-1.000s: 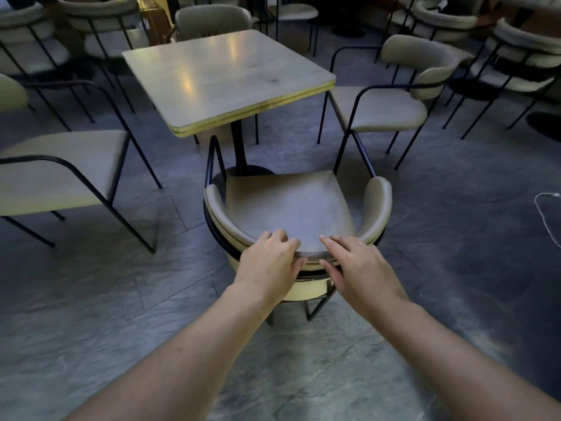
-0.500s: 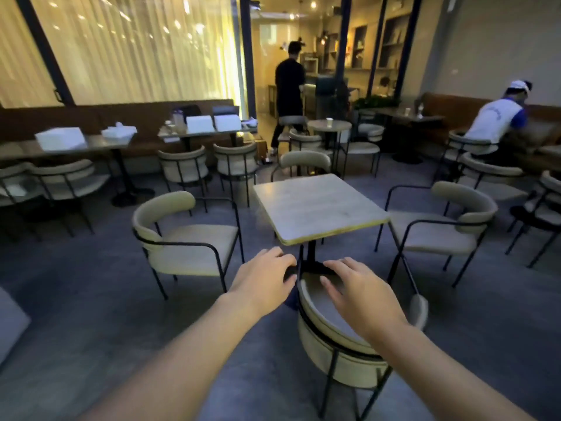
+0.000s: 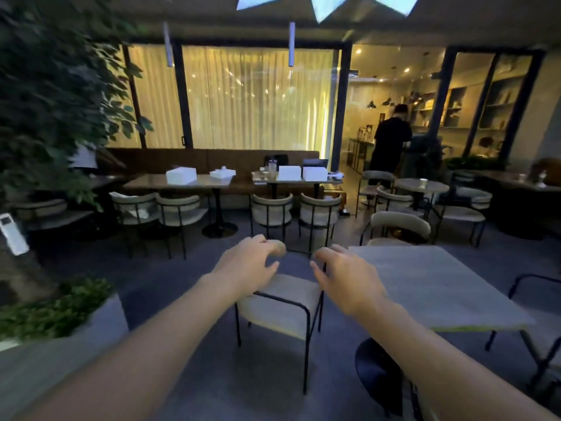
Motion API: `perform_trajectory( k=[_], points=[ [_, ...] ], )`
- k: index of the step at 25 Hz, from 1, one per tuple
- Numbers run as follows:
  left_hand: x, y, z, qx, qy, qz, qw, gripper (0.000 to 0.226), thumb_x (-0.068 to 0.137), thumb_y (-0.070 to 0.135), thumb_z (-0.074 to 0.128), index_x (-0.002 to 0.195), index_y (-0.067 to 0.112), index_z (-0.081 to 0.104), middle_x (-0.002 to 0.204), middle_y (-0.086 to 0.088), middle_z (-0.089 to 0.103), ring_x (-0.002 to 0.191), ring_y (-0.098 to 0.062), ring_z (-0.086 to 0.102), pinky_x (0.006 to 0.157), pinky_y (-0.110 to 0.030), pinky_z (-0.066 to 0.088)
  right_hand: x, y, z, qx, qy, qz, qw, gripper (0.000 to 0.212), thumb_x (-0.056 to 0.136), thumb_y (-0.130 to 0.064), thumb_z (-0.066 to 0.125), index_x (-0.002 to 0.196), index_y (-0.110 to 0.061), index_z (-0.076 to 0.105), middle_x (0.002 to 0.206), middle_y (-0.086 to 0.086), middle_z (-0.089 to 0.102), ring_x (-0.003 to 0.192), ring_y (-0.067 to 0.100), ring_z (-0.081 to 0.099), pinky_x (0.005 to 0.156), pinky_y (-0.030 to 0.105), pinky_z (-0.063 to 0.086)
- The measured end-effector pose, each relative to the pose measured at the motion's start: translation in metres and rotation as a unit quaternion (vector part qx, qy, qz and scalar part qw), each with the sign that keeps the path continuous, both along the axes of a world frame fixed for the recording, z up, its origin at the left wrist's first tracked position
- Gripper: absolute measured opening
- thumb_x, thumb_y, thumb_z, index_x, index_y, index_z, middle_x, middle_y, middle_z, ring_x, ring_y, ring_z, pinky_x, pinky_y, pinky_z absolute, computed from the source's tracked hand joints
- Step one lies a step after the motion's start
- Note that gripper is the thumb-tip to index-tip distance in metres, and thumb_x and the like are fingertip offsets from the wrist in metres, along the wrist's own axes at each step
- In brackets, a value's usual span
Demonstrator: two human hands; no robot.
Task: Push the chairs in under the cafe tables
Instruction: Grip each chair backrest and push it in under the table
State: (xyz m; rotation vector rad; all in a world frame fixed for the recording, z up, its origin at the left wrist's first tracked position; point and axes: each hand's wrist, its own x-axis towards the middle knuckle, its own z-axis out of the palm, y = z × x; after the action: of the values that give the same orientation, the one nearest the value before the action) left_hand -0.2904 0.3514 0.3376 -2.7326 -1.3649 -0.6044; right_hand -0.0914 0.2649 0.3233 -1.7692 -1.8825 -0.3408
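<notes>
Two hands are out in front of me in the head view, both empty. My left hand (image 3: 247, 264) has its fingers curled loosely; my right hand (image 3: 346, 278) has its fingers spread. Neither touches anything. The chair (image 3: 280, 299) stands just beyond and below both hands, its seat beside the desk (image 3: 440, 287) to my right, not yet under it. Judgement: I am reaching for this chair. Next I need a grip on its back, then a push toward the desk.

Dim, motion-blurred wide-angle view; warm glow through backlit curtains (image 3: 249, 98), edges bowed and smeared.
</notes>
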Motion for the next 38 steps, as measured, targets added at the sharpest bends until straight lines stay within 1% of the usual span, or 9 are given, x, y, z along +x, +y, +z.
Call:
perform_trajectory(
  k=[3,6,9,11,16,20,24,30,38],
  points=[
    [-0.033,0.062,0.007,0.001,0.003,0.026,1.000,0.027,0.098,0.043,0.050,0.123,0.033,0.057,0.110,0.009,0.051,0.099,-0.013,0.051,0.076,-0.036,0.053,-0.023,0.069,0.008,0.006,0.006,0.019,1.000,0.028,0.098,-0.045,0.044,0.112,-0.028,0.062,0.098,-0.009,0.058,0.087,0.014,0.059,0.067,0.036,0.055],
    [-0.045,0.131,0.007,0.004,0.003,0.048,0.999,0.027,0.099,0.042,0.049,0.123,0.033,0.057,0.115,0.008,0.052,0.100,-0.013,0.051,0.076,-0.034,0.052,-0.030,0.149,0.009,-0.002,0.008,0.042,0.999,0.025,0.098,-0.043,0.044,0.112,-0.031,0.060,0.095,-0.013,0.053,0.088,0.013,0.057,0.067,0.035,0.053],
    [-0.048,0.193,0.006,0.016,-0.001,0.075,0.997,0.030,0.098,0.041,0.051,0.125,0.031,0.058,0.119,0.008,0.054,0.105,-0.014,0.054,0.081,-0.039,0.054,-0.028,0.226,0.008,0.015,0.000,0.059,0.998,0.021,0.099,-0.041,0.046,0.109,-0.031,0.061,0.098,-0.011,0.056,0.089,0.014,0.058,0.067,0.035,0.053],
    [-0.052,0.233,0.012,0.016,-0.007,0.101,0.995,0.029,0.098,0.041,0.051,0.123,0.031,0.059,0.116,0.008,0.055,0.105,-0.015,0.055,0.082,-0.041,0.054,-0.030,0.283,0.011,0.026,0.007,0.082,0.996,0.019,0.098,-0.041,0.046,0.101,-0.030,0.061,0.093,-0.010,0.055,0.085,0.015,0.058,0.066,0.036,0.052],
    [-0.082,0.330,0.044,0.019,-0.016,0.172,0.985,0.029,0.097,0.039,0.051,0.122,0.028,0.062,0.112,0.005,0.056,0.103,-0.017,0.055,0.079,-0.037,0.052,-0.056,0.416,0.035,0.013,0.009,0.140,0.990,0.022,0.098,-0.039,0.046,0.105,-0.029,0.064,0.094,-0.008,0.058,0.083,0.015,0.057,0.063,0.033,0.050],
    [-0.121,0.419,0.045,0.016,-0.020,0.208,0.978,0.026,0.096,0.039,0.051,0.118,0.030,0.063,0.110,0.007,0.056,0.104,-0.017,0.056,0.078,-0.037,0.053,-0.096,0.514,0.034,0.000,0.014,0.170,0.985,0.022,0.098,-0.038,0.046,0.101,-0.029,0.065,0.094,-0.010,0.059,0.084,0.014,0.058,0.062,0.035,0.054],
    [-0.160,0.529,0.035,0.030,-0.018,0.201,0.979,0.026,0.095,0.040,0.050,0.116,0.031,0.062,0.112,0.009,0.056,0.105,-0.016,0.055,0.076,-0.037,0.051,-0.139,0.625,0.023,0.003,-0.004,0.163,0.987,0.021,0.097,-0.039,0.045,0.097,-0.030,0.064,0.091,-0.010,0.057,0.082,0.014,0.057,0.062,0.034,0.053],
    [-0.219,0.709,0.038,0.023,-0.020,0.156,0.987,0.025,0.095,0.040,0.050,0.115,0.032,0.061,0.112,0.008,0.055,0.104,-0.017,0.055,0.079,-0.041,0.053,-0.200,0.786,0.029,0.009,0.011,0.121,0.993,0.021,0.096,-0.039,0.047,0.101,-0.029,0.065,0.096,-0.009,0.059,0.084,0.017,0.060,0.065,0.038,0.055],
    [-0.222,0.941,0.029,0.022,-0.002,0.085,0.996,0.025,0.095,0.044,0.051,0.116,0.036,0.061,0.110,0.014,0.054,0.105,-0.013,0.053,0.078,-0.039,0.053,-0.206,0.988,0.022,0.019,0.011,0.045,0.999,0.024,0.095,-0.039,0.047,0.100,-0.027,0.067,0.094,-0.006,0.060,0.090,0.020,0.061,0.065,0.034,0.053]
  ],
)
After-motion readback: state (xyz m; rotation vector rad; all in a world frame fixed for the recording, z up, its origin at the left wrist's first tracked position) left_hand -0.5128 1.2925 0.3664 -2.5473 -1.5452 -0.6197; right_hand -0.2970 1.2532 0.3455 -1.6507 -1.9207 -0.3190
